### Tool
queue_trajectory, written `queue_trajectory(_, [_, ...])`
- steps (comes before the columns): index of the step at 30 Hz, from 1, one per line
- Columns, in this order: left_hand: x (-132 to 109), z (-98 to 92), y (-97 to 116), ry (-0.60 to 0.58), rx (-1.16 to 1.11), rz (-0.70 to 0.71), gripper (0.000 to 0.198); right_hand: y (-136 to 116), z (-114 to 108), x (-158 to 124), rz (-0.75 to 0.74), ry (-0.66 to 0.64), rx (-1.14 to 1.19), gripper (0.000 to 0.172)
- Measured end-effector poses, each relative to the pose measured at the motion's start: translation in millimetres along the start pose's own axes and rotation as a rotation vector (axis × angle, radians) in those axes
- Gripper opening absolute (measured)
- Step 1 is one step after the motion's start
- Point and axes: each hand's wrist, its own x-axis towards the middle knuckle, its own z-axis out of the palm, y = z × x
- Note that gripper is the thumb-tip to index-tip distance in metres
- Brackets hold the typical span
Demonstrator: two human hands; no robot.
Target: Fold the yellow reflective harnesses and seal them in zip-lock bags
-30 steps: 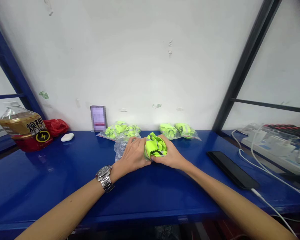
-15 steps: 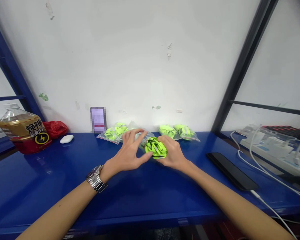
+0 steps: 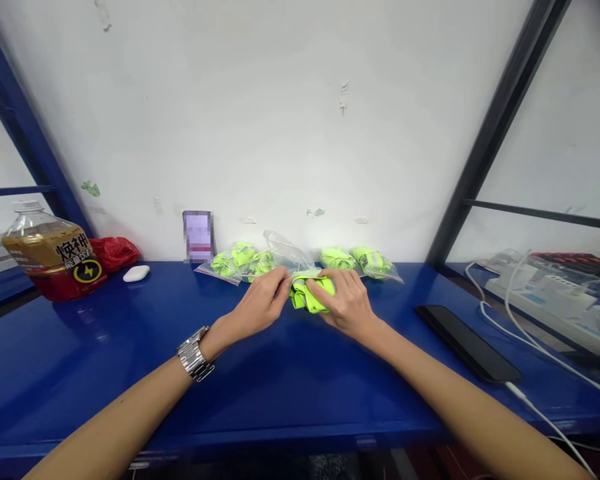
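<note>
Between my hands is a rolled neon yellow-green reflective vest (image 3: 307,297) with grey strips. My right hand (image 3: 347,300) is wrapped round its right side, the thumb pressed over the front. My left hand (image 3: 263,297) is closed at the left edge of the roll, its fingertips pinching what looks like the mouth of a clear plastic bag (image 3: 287,250). The bag rises behind the roll towards the wall; how far the vest sits inside it is hidden. Behind my left hand lie bagged vests (image 3: 233,260), and further bagged vests (image 3: 373,260) lie behind my right hand.
A phone (image 3: 199,237) leans on the wall. At left stand a large drink bottle (image 3: 55,257), a red plastic bag (image 3: 115,252) and a white earbud case (image 3: 137,273). At right, a black phone (image 3: 467,343) on a charging cable lies near a power strip (image 3: 545,297) on the blue table (image 3: 280,400).
My left hand has closed from spread fingers to a pinch beside the roll. My right thumb has come over the front of the vest, and the bag stands higher behind it.
</note>
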Motion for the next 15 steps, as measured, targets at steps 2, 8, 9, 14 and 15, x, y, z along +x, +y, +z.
queue_trajectory(2, [0.4,0.7,3.2,0.023,0.025,0.033,0.019,-2.3,-2.4,3.7,0.012,0.021,-0.095,0.036])
queue_trajectory(8, [-4.3,11.0,16.7,-0.061,0.260,0.197,0.018,-10.2,-0.8,6.8,0.059,-0.084,-0.300,0.024])
queue_trajectory(9, [-5.2,13.8,19.2,-0.075,0.300,0.215,0.018,-12.1,0.4,7.0,0.066,-0.105,-0.313,0.022])
queue_trajectory(14, [-7.1,30.2,26.9,-0.130,0.438,0.247,0.018,-21.8,4.4,10.0,0.104,-0.224,-0.302,0.022])
queue_trajectory(15, [-6.6,32.5,26.8,-0.134,0.446,0.249,0.018,-22.4,4.6,10.5,0.116,-0.260,-0.275,0.021])
